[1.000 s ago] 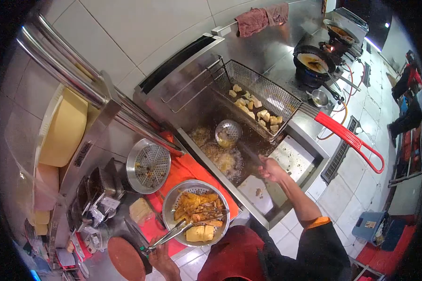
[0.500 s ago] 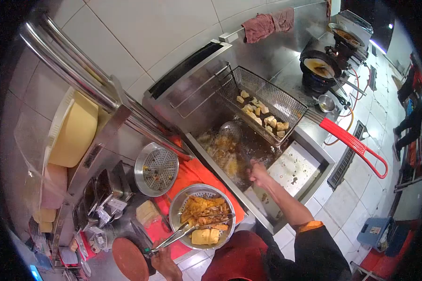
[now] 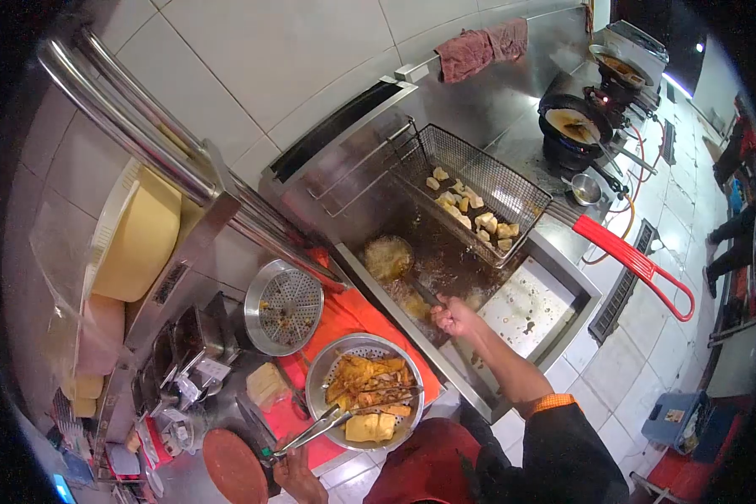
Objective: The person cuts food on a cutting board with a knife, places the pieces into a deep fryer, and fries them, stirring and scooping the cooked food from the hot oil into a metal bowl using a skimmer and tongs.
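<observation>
My right hand (image 3: 457, 319) is closed round the dark handle of a skimmer (image 3: 388, 257), whose round head lies in the bubbling oil of the deep fryer (image 3: 512, 403), towards its left side. Pale frying pieces show in the foam, partly hidden. Low in the view, my left hand (image 3: 301, 479) grips a pair of metal tongs (image 3: 315, 428). The tongs' tips rest over fried food (image 3: 363, 370) in a perforated metal colander (image 3: 313, 388). A yellow block-like piece (image 3: 370, 427) lies in the same colander.
A wire fry basket (image 3: 496, 183) with pale chunks (image 3: 470, 202) hangs over the fryer's far side, its red handle (image 3: 622, 252) jutting right. Another colander (image 3: 250, 311) stands left on an orange cloth (image 3: 344, 311). Beyond are woks (image 3: 575, 122) on burners; a person's legs show at far right.
The skimmer's head has shifted left and nearer through the oil, and its handle now shows more clearly. My right hand moved slightly left with it; my left hand stays with the tongs.
</observation>
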Tool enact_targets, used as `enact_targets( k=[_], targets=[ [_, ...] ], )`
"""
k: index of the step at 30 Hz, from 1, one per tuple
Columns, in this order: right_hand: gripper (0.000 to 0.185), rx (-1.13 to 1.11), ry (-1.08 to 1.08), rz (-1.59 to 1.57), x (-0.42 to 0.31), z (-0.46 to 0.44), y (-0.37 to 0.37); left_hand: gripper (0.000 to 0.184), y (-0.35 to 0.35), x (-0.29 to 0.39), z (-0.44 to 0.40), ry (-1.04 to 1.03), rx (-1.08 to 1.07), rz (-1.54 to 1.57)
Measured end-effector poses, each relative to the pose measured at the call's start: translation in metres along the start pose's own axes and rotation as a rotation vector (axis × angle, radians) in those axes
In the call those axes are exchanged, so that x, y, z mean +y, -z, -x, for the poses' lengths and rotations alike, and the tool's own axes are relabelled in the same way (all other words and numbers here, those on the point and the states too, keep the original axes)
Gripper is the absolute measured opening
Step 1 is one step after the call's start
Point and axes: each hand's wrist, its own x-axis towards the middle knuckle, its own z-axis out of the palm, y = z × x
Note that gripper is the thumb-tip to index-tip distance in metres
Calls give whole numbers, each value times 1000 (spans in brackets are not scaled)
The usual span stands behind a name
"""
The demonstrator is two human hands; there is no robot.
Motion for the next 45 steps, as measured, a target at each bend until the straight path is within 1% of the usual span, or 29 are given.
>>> enact_targets(
  k=[3, 6, 9, 11, 12, 13, 14, 15, 16, 17, 18, 19, 20, 21, 22, 23, 24, 25, 26, 27, 28, 30, 31, 34, 35, 41, 44, 45],
  targets=[
    [41, 127, 166, 101, 5, 6, 1, 32, -4, 4, 0, -2, 3, -32],
    [17, 97, 169, 141, 13, 29, 7, 34, -7, 7, -1, 18, -15, -48],
    [22, 59, 81, 42, 15, 49, 12, 36, -8, 6, 4, -6, -23, -10],
    [27, 54, 128, 21, 33, 75, 19, 36, -8, 9, 2, -21, -24, 42],
    [30, 53, 156, 24, 34, 85, 21, 36, -11, 5, -5, -47, -57, 45],
    [40, -16, 66, 29, 27, 81, 41, 36, -6, 1, -6, -51, -83, 34],
    [42, 14, 72, -20, 43, 93, 54, 35, -4, 0, -9, -46, -86, 34],
    [44, 16, 89, -60, 55, 101, 51, 34, -3, -1, -11, -42, -89, 34],
    [47, 6, 113, -87, 57, 105, 40, 34, -1, -1, -14, -37, -93, 33],
    [49, 86, 191, -28, 70, 113, 19, 32, -16, 9, -12, -38, -78, 70],
    [48, 67, 181, -4, 71, 116, 20, 31, -19, 15, -1, -17, -55, 85],
    [47, 45, 167, 11, 72, 119, 20, 30, -11, 4, -5, -35, -91, 86],
    [47, -7, 164, 33, 73, 115, 14, 31, -8, 10, -6, -37, -87, 68],
    [44, 135, 361, 97, 85, 121, 5, 32, -14, 13, -13, -59, -85, 80],
    [44, 111, 340, 108, 76, 117, -3, 32, -17, 15, -12, -62, -72, 84],
    [43, 114, 306, 103, 73, 116, -1, 35, -24, 21, -8, -18, -22, 141],
    [43, 119, 269, 92, 75, 117, 9, 35, -17, 20, 1, -7, -31, 92],
    [41, 155, 371, 239, 77, 113, 19, 34, -14, 21, -2, -19, -52, 51],
    [39, 178, 397, 222, 77, 113, 8, 34, -20, 19, -13, -54, -75, 37],
    [37, 215, 419, 205, 82, 123, -2, 32, -21, 21, -13, -40, -63, 80],
    [36, 284, 424, 166, 97, 135, 4, 32, -19, 20, -10, -38, -64, 77],
    [32, 247, 370, 193, 102, 144, 26, 32, -21, 19, -12, -49, -72, 77],
    [30, 211, 354, 217, 98, 143, 28, 34, -20, 19, -13, 0, -41, 96],
    [26, 180, 300, 133, 118, 156, 21, 33, -23, 22, -13, 29, -30, 115],
    [27, 166, 268, 150, 121, 158, 21, 33, -21, 22, -12, 32, -35, 109],
    [25, 185, 243, 122, 125, 162, 30, 33, -20, 17, -14, 22, -32, 106],
    [30, 231, 307, 220, 128, 165, 33, 33, -16, 15, -15, 18, -58, 111],
    [32, 249, 298, 204, 131, 168, 34, 33, -15, 15, -15, 32, -61, 124]
  ],
)
